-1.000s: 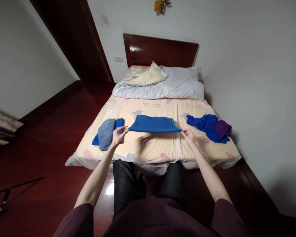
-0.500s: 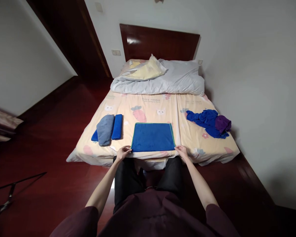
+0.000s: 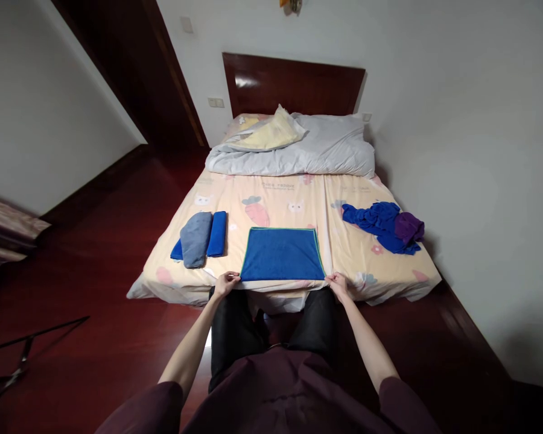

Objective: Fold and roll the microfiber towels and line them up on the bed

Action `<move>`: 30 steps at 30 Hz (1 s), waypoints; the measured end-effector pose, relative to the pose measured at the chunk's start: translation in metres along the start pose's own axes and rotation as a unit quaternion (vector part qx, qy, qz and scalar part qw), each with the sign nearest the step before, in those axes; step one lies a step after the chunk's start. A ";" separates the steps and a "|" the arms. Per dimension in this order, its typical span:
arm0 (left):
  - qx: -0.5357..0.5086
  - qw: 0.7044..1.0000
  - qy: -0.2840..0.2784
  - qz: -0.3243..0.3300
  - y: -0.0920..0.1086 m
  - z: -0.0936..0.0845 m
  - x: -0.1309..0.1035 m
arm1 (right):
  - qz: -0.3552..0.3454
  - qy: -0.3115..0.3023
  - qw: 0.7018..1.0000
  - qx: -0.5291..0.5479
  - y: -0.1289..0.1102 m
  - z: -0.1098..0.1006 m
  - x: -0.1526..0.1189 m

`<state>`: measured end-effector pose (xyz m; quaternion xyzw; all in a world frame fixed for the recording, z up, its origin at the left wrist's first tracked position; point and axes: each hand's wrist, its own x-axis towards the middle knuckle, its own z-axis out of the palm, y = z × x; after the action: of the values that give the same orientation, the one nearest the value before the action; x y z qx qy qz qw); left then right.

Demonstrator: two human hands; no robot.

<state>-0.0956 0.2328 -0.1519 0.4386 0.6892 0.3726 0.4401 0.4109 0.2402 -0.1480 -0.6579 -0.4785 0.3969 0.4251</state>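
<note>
The cloth (image 3: pixel 282 254) lies flat on the sheet (image 3: pixel 278 202), between the fingers of the two hands and stretching away beyond them. It is blue with a green edge, its near side drawn straight from one hand to the other. The left hand (image 3: pixel 227 284) pinches the near left corner between thumb and fingers; the right hand (image 3: pixel 338 284) does the same at the near right corner — fingertips closed on the edge.

Beyond the left fingers and to their left, a blue roll (image 3: pixel 216 234) lies just beside a grey bundle (image 3: pixel 196 240), with a blue piece (image 3: pixel 176 251) showing at the bundle's left side. Beyond the right fingers and to their right is a crumpled blue heap (image 3: pixel 380 224), a purple wad (image 3: pixel 409 229) touching its right part.

Farther from the fingers, straight ahead, a pale quilt (image 3: pixel 335 147) lies across the bed with a yellow cover (image 3: pixel 274 134) on it, and the headboard (image 3: pixel 294 85) stands behind. Nearer than the fingers are the person's dark trousers (image 3: pixel 230 328); well to the left — a black stand (image 3: pixel 27 345) on the red floor (image 3: pixel 108 265).
</note>
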 end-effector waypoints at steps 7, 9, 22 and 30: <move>0.010 0.996 -0.074 -0.048 -0.010 -0.003 0.008 | 0.078 -0.043 0.996 0.033 -0.003 -0.007 -0.006; 0.032 0.994 -0.096 -0.048 -0.006 -0.003 0.016 | 0.091 -0.052 0.993 0.049 -0.010 -0.004 0.002; 0.105 0.992 -0.034 -0.057 0.071 0.027 0.144 | 0.097 -0.041 0.994 0.013 -0.046 0.035 0.135; 0.209 0.977 0.014 0.039 0.091 0.050 0.235 | 0.054 0.001 0.997 -0.048 -0.049 0.086 0.240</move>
<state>-0.0776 0.4892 -0.1522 0.5420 0.7402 0.2435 0.3146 0.3717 0.4968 -0.1573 -0.7031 -0.4602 0.3948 0.3715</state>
